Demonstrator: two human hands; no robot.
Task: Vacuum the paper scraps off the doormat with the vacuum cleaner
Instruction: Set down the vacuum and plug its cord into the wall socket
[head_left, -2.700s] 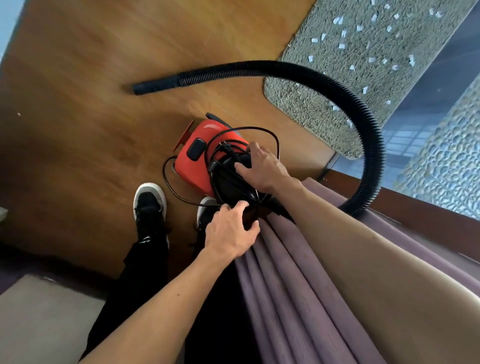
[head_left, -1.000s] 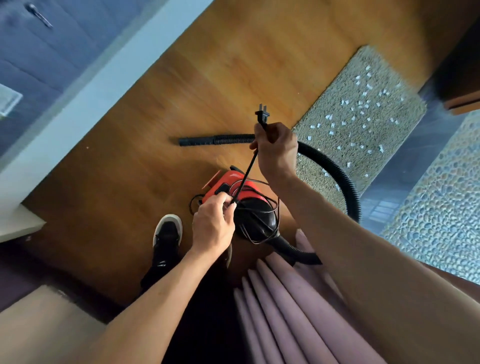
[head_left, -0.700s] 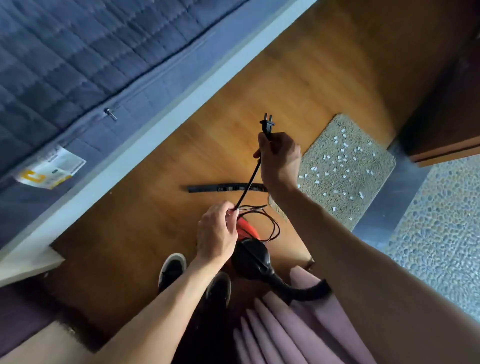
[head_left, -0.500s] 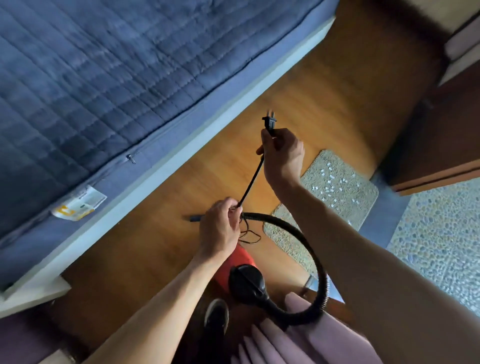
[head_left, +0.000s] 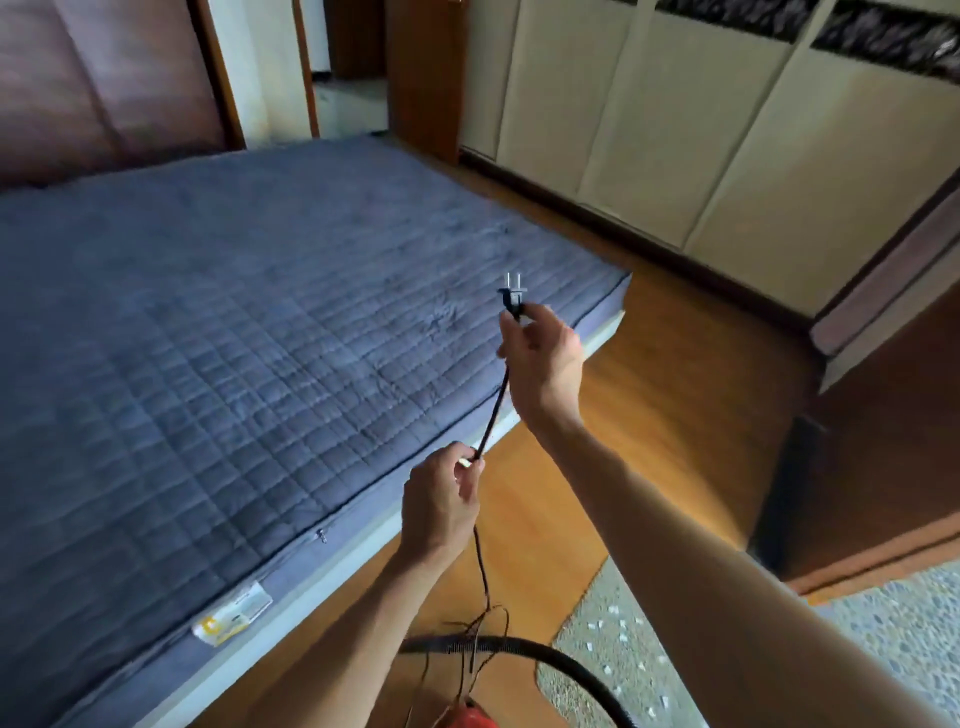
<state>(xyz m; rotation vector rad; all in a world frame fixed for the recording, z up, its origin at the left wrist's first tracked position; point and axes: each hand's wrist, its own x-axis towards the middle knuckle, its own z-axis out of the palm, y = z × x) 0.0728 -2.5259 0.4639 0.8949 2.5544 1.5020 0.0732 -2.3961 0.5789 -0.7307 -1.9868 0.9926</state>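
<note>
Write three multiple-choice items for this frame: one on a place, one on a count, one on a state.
1. Where is the plug? A in a socket; B in the right hand; C on the floor.
2. How many prongs does it show? A two; B three; C none.
3. How is the doormat? A rolled up; B clean; C strewn with scraps.
Key: 1 B, that hand grips it, raised in front of the mattress. 2 A, two prongs stand up from it. 3 C, white bits dot its pile.
</note>
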